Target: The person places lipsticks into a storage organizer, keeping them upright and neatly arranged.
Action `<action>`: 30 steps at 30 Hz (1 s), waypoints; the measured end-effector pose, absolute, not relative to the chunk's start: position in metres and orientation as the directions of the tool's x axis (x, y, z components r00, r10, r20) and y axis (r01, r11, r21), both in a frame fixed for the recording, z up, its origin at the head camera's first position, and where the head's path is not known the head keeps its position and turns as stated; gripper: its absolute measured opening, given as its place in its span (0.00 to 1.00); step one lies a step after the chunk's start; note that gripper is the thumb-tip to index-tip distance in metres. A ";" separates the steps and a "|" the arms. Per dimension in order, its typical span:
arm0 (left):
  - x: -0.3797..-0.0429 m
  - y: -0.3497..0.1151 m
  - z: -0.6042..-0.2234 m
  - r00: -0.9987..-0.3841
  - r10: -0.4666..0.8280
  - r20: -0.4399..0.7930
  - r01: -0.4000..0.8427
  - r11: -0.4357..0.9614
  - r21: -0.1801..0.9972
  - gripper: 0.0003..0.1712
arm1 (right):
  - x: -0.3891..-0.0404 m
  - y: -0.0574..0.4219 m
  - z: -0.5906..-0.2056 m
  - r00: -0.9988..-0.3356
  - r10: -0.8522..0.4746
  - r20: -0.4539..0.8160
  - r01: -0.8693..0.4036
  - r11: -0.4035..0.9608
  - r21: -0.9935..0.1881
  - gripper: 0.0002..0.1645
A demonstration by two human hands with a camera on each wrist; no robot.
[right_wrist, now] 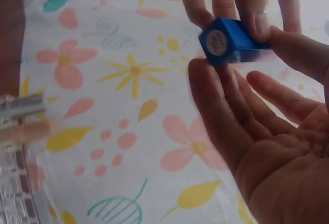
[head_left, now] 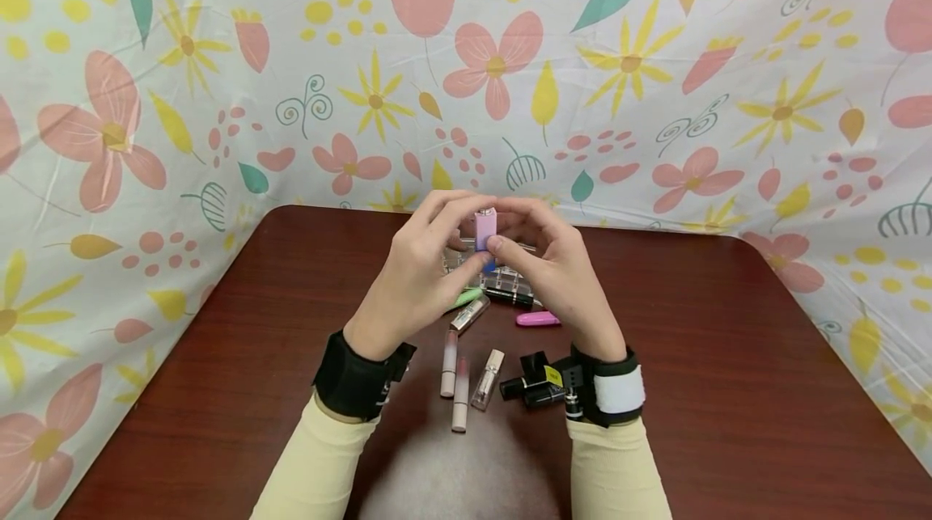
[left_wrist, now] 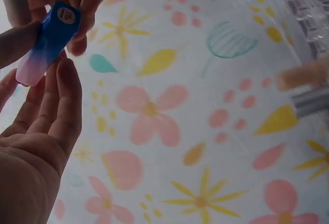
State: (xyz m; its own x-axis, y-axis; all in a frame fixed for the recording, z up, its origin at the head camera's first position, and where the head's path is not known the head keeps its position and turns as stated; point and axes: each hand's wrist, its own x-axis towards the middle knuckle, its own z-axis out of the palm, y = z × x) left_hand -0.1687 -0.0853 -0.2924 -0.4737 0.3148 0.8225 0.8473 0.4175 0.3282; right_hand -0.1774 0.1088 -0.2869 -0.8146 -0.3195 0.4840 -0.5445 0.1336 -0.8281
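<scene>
My left grip (head_left: 421, 271) and right grip (head_left: 557, 271) both pinch one pink-and-blue tube (head_left: 485, 230), raised over the table (head_left: 699, 358). Counted below: two pink-and-cream tubes (head_left: 448, 378), one bright-pink tube (head_left: 537, 319); black pieces (head_left: 513, 388) partly hidden, number uncertain.

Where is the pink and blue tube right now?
In the head view, the tube is just right of centre, pinched between the left hand and the right hand, with the clear case behind it.
</scene>
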 end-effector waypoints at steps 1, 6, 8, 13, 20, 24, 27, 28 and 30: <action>-0.172 -0.087 -0.296 -0.492 0.315 0.812 0.836 0.429 0.341 0.29 | -0.180 0.109 -0.289 -0.822 -0.319 0.472 -0.540 0.175 -0.823 0.22; -0.193 -0.096 -0.321 -0.622 0.319 0.715 0.721 0.590 0.363 0.24 | -0.191 0.109 -0.302 -0.850 -0.346 0.398 -0.523 0.462 -0.716 0.20; -0.201 -0.099 -0.333 -0.669 0.314 0.674 0.668 0.652 0.359 0.18 | -0.194 0.109 -0.306 -0.861 -0.366 0.353 -0.505 0.539 -0.674 0.20; -0.217 -0.106 -0.355 -0.728 0.290 0.621 0.600 0.708 0.373 0.06 | -0.200 0.106 -0.312 -0.886 -0.409 0.219 -0.451 0.645 -0.617 0.23; -0.226 -0.112 -0.369 -0.776 0.259 0.575 0.543 0.737 0.401 0.09 | -0.218 0.101 -0.336 -0.861 -0.506 0.042 -0.439 0.700 -0.563 0.27; -0.229 -0.113 -0.376 -0.800 0.252 0.545 0.511 0.762 0.398 0.08 | -0.231 0.099 -0.358 -0.835 -0.550 0.003 -0.461 0.698 -0.548 0.28; -0.231 -0.112 -0.381 -0.810 0.253 0.529 0.497 0.774 0.392 0.08 | -0.237 0.098 -0.370 -0.816 -0.577 0.012 -0.492 0.685 -0.537 0.27; -0.231 -0.112 -0.382 -0.811 0.254 0.527 0.496 0.776 0.389 0.08 | -0.239 0.097 -0.373 -0.812 -0.584 0.010 -0.495 0.679 -0.543 0.27; -0.232 -0.112 -0.384 -0.812 0.258 0.524 0.494 0.782 0.381 0.08 | -0.240 0.096 -0.377 -0.802 -0.597 0.007 -0.502 0.667 -0.551 0.26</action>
State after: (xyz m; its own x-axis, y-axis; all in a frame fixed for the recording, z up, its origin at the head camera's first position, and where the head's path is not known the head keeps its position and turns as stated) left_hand -0.2318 -0.1118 -0.3837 -0.8117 0.2576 0.5243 0.4939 0.7818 0.3806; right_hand -0.2404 0.0963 -0.3774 -0.8020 -0.5972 0.0072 -0.5018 0.6672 -0.5505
